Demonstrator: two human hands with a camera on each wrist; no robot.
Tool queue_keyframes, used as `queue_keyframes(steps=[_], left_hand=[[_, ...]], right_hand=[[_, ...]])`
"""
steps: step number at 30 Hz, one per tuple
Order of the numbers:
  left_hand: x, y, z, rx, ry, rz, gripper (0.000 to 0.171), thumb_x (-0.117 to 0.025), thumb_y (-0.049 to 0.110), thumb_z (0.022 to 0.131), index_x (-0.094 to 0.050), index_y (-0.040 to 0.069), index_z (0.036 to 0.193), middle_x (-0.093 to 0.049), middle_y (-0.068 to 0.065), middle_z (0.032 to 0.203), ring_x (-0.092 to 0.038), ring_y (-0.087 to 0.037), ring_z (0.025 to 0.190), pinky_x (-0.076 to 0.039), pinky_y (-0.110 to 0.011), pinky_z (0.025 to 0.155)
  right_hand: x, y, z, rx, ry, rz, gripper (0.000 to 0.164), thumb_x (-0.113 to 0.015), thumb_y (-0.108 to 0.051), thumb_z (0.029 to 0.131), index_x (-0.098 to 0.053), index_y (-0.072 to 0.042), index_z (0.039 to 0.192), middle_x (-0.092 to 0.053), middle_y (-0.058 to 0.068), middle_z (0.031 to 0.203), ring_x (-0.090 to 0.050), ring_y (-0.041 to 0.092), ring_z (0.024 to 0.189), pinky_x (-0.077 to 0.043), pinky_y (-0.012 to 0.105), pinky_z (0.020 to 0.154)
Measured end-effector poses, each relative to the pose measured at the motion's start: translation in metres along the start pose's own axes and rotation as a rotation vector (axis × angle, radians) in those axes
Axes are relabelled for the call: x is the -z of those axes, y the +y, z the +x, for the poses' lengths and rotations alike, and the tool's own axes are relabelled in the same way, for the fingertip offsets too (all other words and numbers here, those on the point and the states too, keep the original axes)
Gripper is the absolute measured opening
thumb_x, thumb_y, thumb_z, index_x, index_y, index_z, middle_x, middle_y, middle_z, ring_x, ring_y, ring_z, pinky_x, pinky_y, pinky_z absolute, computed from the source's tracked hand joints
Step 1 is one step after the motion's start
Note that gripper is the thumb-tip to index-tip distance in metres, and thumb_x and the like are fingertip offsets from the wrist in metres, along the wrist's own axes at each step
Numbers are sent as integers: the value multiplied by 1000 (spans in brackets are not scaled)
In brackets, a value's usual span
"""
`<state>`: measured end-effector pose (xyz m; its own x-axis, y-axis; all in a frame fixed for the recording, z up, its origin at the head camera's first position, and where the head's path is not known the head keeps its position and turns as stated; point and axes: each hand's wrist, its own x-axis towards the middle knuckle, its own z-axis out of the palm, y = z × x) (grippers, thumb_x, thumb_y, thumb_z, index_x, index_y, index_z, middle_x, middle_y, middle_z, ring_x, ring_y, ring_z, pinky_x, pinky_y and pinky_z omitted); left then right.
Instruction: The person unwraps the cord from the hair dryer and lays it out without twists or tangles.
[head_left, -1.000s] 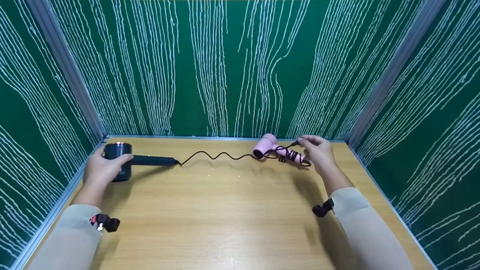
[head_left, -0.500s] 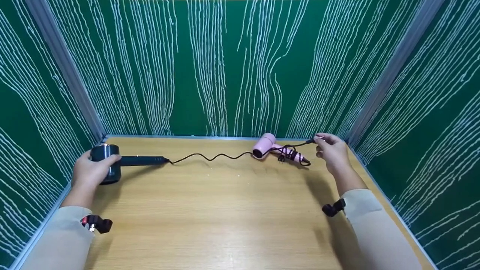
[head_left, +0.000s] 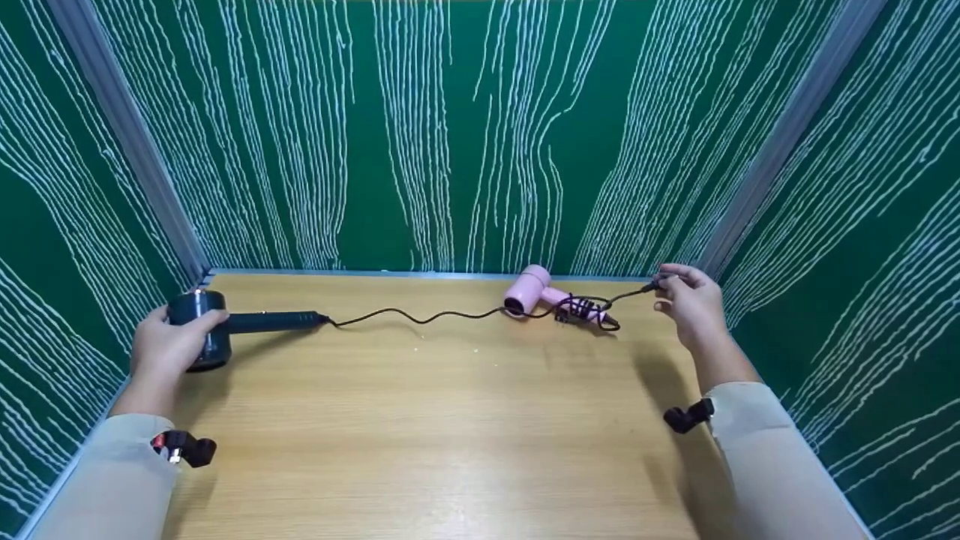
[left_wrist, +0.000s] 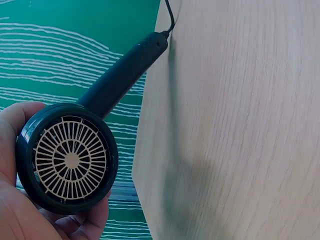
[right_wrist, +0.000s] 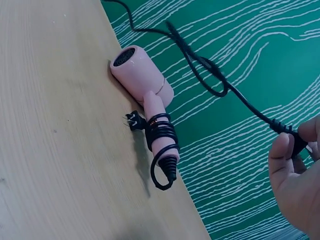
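Observation:
At the left of the head view my left hand (head_left: 169,345) grips the barrel of a dark green hair dryer (head_left: 274,322), thumb across its near side. The left wrist view shows the round vent grille (left_wrist: 71,160) at the barrel's end. My right hand (head_left: 694,307) pinches the plug (right_wrist: 295,144) of that dryer's black cord (head_left: 420,321). The cord stretches between both hands, with a loop in it near the plug. Under it, at the back of the table, lies a pink hair dryer (head_left: 529,289), its own cord (right_wrist: 161,131) wound around the handle.
The pink dryer's plug (right_wrist: 134,121) sticks out beside its handle. Green walls (head_left: 465,135) with white wavy lines close off the wooden table (head_left: 450,435) at the back and sides. A metal strip (head_left: 420,274) runs along the back edge.
My left hand has moved left with the dark green hair dryer. My right hand has moved right with the plug, drawing the cord longer. The pink hair dryer stays in place.

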<state>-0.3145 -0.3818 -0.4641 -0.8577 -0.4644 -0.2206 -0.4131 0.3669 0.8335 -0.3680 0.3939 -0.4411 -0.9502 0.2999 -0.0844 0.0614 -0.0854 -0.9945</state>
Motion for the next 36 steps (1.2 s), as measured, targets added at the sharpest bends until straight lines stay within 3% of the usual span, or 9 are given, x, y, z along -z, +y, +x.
queue_keyframes(steps=[8, 12, 17, 24, 27, 31, 36], left_hand=[[5, -4, 4, 26, 2, -8, 124, -66, 77, 101, -1, 11, 183, -12, -26, 190, -32, -49, 167, -31, -70, 136], [7, -7, 4, 29, 1, -21, 123, -66, 78, 101, -2, 11, 183, -12, -25, 190, -31, -48, 168, -31, -69, 137], [9, -9, 4, 31, 4, -28, 124, -67, 77, 101, -3, 10, 183, -13, -26, 190, -31, -48, 168, -31, -69, 137], [11, -11, 6, 56, -23, -60, 124, -67, 77, 102, -2, 9, 183, -13, -26, 190, -31, -47, 169, -31, -67, 137], [13, -13, 7, 70, -43, -62, 124, -66, 77, 102, -2, 8, 183, -13, -26, 189, -31, -47, 169, -29, -67, 138], [15, -16, 8, 99, -56, -68, 124, -63, 78, 103, 2, 7, 182, -10, -27, 190, -29, -48, 169, -29, -67, 139], [17, -19, 9, 140, -60, -88, 123, -62, 77, 104, 2, 7, 182, -10, -25, 190, -29, -46, 169, -28, -65, 139]], right_hand=[[10, -4, -4, -15, 12, 33, 24, -55, -6, 116, -73, -18, 126, -69, -4, 119, -59, 17, 103, -63, 23, 76], [15, -5, -5, -20, 31, 25, 16, -64, -13, 116, -76, -18, 124, -65, -2, 120, -57, 19, 103, -63, 22, 77], [20, -4, -6, 1, 44, -114, 17, -72, -26, 112, -76, -19, 128, -64, -3, 121, -59, 16, 103, -64, 20, 81], [25, -6, -5, 23, 30, -326, 24, -59, -21, 119, -74, -25, 137, -63, -10, 127, -60, 12, 110, -62, 19, 91], [30, -7, -5, 31, 18, -405, 34, -57, -22, 120, -69, -19, 152, -63, -10, 128, -61, 12, 112, -63, 19, 95], [38, -7, -5, 52, -12, -507, 47, -53, -20, 121, -56, -11, 167, -64, -1, 136, -63, 11, 113, -63, 21, 97], [48, -9, -6, 52, -45, -580, 43, -50, -21, 122, -58, -8, 162, -62, 6, 137, -63, 14, 110, -62, 21, 88]])
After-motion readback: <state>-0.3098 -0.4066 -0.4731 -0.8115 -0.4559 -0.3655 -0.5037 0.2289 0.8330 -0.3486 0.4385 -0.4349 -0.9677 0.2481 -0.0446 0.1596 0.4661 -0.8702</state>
